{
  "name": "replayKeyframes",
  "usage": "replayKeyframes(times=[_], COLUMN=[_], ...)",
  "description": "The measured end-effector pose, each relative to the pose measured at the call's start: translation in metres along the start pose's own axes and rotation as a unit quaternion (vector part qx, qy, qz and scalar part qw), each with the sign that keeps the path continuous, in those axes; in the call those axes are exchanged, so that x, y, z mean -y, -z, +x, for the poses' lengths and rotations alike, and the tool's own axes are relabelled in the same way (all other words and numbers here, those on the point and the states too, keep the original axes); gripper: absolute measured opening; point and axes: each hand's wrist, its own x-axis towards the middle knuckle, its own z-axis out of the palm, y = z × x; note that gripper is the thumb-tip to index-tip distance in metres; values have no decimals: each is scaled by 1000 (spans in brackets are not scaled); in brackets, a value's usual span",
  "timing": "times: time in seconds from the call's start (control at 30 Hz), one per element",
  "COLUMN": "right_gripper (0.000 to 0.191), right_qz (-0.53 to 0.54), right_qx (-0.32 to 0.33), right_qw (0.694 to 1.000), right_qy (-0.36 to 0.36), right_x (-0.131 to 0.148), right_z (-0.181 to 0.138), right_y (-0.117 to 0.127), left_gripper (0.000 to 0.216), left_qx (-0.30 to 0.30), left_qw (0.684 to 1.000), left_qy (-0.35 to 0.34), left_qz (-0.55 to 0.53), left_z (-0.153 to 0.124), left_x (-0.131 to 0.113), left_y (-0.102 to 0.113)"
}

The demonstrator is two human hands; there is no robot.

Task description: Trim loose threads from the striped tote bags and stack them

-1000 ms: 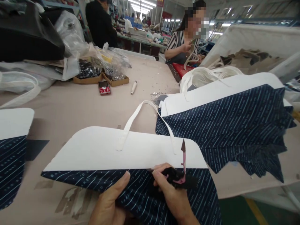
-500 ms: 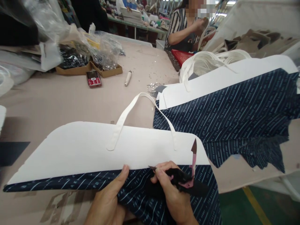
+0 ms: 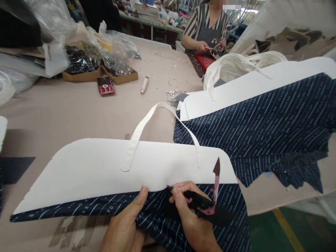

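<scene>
Two hands on the white-and-navy striped fabric bag (image 3: 126,171) on beige table (image 3: 65,112): left hand (image 3: 126,227) presses flat, fingers spread; right hand (image 3: 191,217) pinches pink thread snips (image 3: 210,196). Factory hall behind.

Two hands are showing at the bottom: the left hand (image 3: 126,227) and the right hand (image 3: 190,220). One pair of snips (image 3: 207,199) is sitting in the right hand. One bag (image 3: 105,171) with one white handle (image 3: 154,119) is lying under them, and one stack of like bags (image 3: 262,115) is lying to the right; how many are lying in it cannot be told. One bundle of loose straps (image 3: 236,64) is resting behind that stack. Two cardboard trays (image 3: 84,75) (image 3: 123,77), one red phone (image 3: 105,85) and one awl (image 3: 144,84) are lying on the surface (image 3: 65,112). One person (image 3: 207,26) is working at the far side.
</scene>
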Motion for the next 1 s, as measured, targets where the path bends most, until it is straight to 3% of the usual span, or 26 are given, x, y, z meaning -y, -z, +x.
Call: replayKeyframes(times=[0.1,0.3,0.57,0.77,1.0], right_gripper=[22,22,23,24,23], right_qz=[17,148,121,89,19], right_qx=[-2,-36,-17,-21,-8], right_qw=[1000,988,992,996,1000], right_qy=[8,-24,-20,-2,-4], right_x=[-2,-9,-8,-7,0], right_z=[1,0,0,0,4], right_y=[-2,5,6,7,2], left_gripper=[48,47,58,49,57], left_qx=[2,-3,1,-2,-2], left_qw=[1000,1000,1000,1000,999], left_qy=[-7,-9,-22,-22,-31], left_qz=[0,24,20,16,17], left_z=[0,-6,-4,-7,-8], left_x=[1,-2,-2,-3,-2], left_y=[0,-3,-4,-6,-5])
